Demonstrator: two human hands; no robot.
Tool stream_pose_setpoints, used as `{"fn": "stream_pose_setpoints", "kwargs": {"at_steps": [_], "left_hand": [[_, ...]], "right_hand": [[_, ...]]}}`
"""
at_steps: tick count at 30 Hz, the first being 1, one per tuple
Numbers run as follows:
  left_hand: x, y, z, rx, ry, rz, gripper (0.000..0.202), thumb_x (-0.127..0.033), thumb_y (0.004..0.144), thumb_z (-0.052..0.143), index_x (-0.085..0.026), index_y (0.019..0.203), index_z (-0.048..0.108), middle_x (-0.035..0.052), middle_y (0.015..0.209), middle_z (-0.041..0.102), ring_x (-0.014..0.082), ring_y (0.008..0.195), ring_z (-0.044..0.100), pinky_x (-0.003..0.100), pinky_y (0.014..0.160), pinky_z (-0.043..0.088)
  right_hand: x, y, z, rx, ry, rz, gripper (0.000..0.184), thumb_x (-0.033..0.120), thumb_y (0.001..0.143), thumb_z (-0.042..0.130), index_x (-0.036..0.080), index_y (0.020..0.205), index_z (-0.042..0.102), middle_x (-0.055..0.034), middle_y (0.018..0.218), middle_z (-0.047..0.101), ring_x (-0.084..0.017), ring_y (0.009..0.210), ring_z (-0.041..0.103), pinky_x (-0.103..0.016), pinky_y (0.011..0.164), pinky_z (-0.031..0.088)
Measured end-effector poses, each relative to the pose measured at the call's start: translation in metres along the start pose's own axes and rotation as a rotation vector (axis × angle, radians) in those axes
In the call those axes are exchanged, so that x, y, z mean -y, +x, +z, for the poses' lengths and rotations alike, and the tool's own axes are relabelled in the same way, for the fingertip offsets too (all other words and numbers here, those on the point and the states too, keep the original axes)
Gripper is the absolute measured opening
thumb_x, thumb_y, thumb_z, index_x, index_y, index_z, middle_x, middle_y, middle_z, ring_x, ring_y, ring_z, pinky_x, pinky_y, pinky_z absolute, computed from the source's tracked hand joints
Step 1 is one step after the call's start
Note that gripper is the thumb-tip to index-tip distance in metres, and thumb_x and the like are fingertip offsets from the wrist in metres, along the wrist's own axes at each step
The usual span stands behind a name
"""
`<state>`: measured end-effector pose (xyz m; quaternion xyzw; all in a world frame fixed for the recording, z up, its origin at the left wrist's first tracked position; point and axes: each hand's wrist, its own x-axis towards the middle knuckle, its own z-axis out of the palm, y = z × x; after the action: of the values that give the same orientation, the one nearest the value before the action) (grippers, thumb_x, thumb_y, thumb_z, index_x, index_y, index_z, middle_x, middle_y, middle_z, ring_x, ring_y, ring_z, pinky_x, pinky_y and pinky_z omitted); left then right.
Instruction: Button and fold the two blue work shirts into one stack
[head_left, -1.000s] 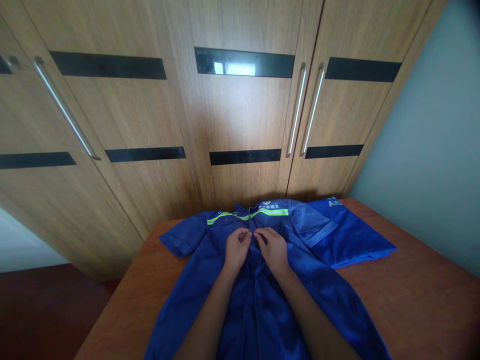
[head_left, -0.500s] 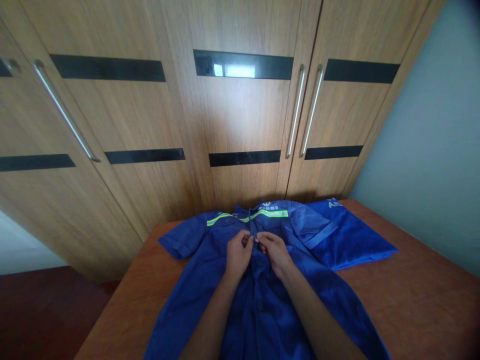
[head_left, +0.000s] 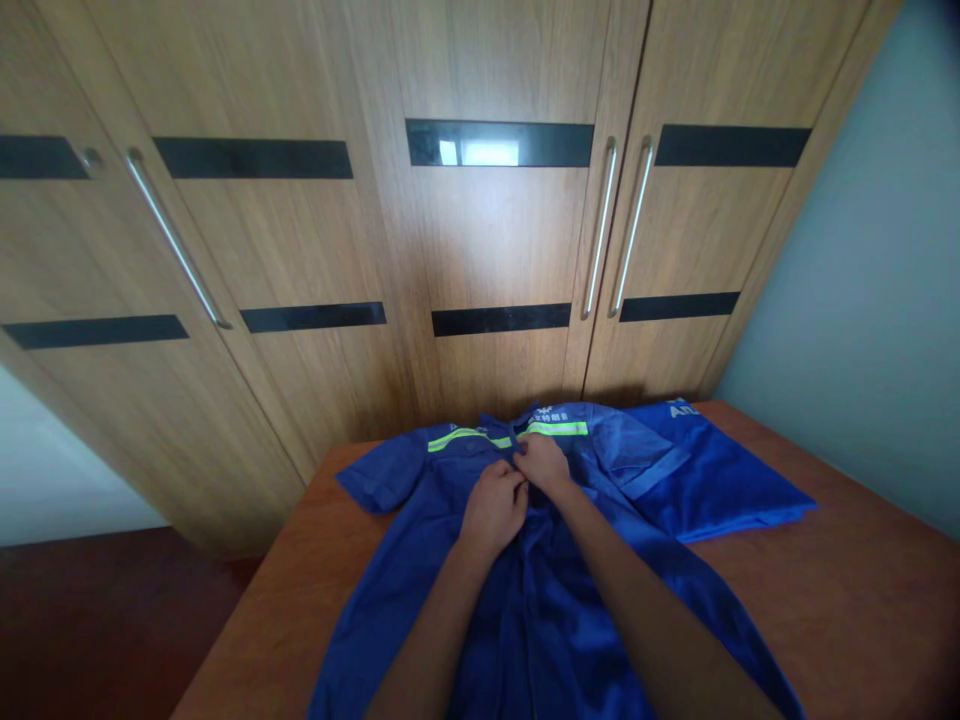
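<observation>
A blue short-sleeved work shirt (head_left: pixel 427 560) with a yellow-green reflective stripe across the chest lies spread front up, its collar away from me. Both hands are at its front placket. My left hand (head_left: pixel 496 508) is closed, its fingers pinching the placket edge below the stripe. Slightly higher and to the right, my right hand (head_left: pixel 541 463) pinches the placket close to the stripe and covers part of it. The fingertips nearly meet; any button between them is hidden.
The shirt rests on a reddish-brown wooden table (head_left: pixel 817 590). A folded bright blue cloth (head_left: pixel 720 490) with white lettering lies partly under the right sleeve. Behind stands a wooden wardrobe (head_left: pixel 495 240) with metal handles; a pale wall (head_left: pixel 855 300) is at the right.
My right hand has moved up along the placket towards the stripe. My left hand has turned over a little and stays lower. The whole view has shifted slightly.
</observation>
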<state>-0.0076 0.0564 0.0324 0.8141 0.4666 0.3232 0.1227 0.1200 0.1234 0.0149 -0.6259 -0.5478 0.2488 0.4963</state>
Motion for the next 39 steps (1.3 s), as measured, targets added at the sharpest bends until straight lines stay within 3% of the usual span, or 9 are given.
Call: {"fn": "stream_pose_setpoints", "kwargs": {"at_steps": [6,9,13,17,24,31,35,39], "left_hand": [[0.019,0.039,-0.014,-0.04,0.102,-0.058,0.028,-0.008,0.084,0.045,-0.018,0.095,0.068,0.0099,0.105,0.067,0.0215,0.103,0.059,0.033,0.095,0.043],[0.029,0.065,-0.008,0.025,0.133,-0.093,0.026,-0.007,0.081,0.049,-0.019,0.092,0.07,0.0089,0.099,0.07,0.0217,0.099,0.062,0.033,0.093,0.045],[0.036,0.086,0.009,0.13,0.168,-0.181,0.009,-0.015,0.076,0.063,-0.019,0.079,0.07,0.0107,0.089,0.072,0.0256,0.093,0.065,0.034,0.087,0.047],[0.036,0.092,0.023,0.176,0.206,-0.274,0.01,-0.016,0.071,0.068,-0.02,0.081,0.07,0.0124,0.093,0.072,0.0282,0.095,0.066,0.034,0.083,0.048],[0.042,0.097,0.029,0.215,0.248,-0.374,0.011,-0.02,0.078,0.064,-0.018,0.087,0.069,0.015,0.098,0.071,0.0292,0.097,0.066,0.035,0.08,0.048],[0.057,0.101,0.031,0.303,0.188,-0.4,0.022,-0.035,0.089,0.06,-0.015,0.099,0.063,0.0048,0.099,0.066,0.0177,0.09,0.064,0.038,0.081,0.052],[0.055,0.1,0.029,0.299,0.128,-0.374,0.018,-0.033,0.087,0.062,-0.016,0.087,0.066,0.0044,0.091,0.069,0.0169,0.085,0.064,0.035,0.079,0.051],[0.049,0.099,0.031,0.196,0.086,-0.398,0.017,-0.031,0.077,0.064,-0.02,0.066,0.068,0.0094,0.08,0.073,0.0235,0.085,0.067,0.031,0.072,0.048]], "right_hand": [[-0.028,0.001,0.003,-0.029,0.214,0.011,0.015,0.035,0.069,0.062,0.022,0.071,0.071,-0.0013,0.076,0.072,-0.02,0.073,0.063,-0.03,0.073,0.046],[-0.035,-0.002,0.0,-0.072,0.394,0.023,0.03,0.046,0.07,0.061,0.019,0.079,0.072,-0.0031,0.079,0.072,-0.021,0.075,0.063,-0.032,0.073,0.048],[-0.035,-0.001,-0.005,-0.104,0.589,0.08,0.04,0.053,0.068,0.064,0.017,0.085,0.072,-0.0043,0.079,0.073,-0.021,0.074,0.064,-0.032,0.071,0.05],[-0.031,-0.001,-0.008,-0.109,0.703,0.128,0.039,0.051,0.065,0.069,0.017,0.086,0.072,-0.0046,0.081,0.073,-0.022,0.076,0.065,-0.033,0.072,0.051],[-0.025,-0.002,-0.01,-0.089,0.784,0.175,0.036,0.043,0.058,0.076,0.017,0.083,0.072,-0.0037,0.077,0.073,-0.021,0.071,0.065,-0.033,0.069,0.051],[-0.026,-0.002,-0.013,-0.038,0.767,0.198,0.028,0.036,0.057,0.074,0.016,0.076,0.074,-0.0022,0.066,0.071,-0.018,0.059,0.061,-0.029,0.058,0.047],[-0.027,-0.001,-0.013,-0.01,0.746,0.194,0.026,0.037,0.058,0.072,0.017,0.075,0.075,-0.0018,0.067,0.072,-0.019,0.062,0.063,-0.029,0.061,0.048],[-0.027,-0.001,-0.013,-0.006,0.742,0.176,0.028,0.039,0.059,0.072,0.018,0.076,0.076,-0.0023,0.072,0.073,-0.02,0.07,0.064,-0.031,0.068,0.049]]}}
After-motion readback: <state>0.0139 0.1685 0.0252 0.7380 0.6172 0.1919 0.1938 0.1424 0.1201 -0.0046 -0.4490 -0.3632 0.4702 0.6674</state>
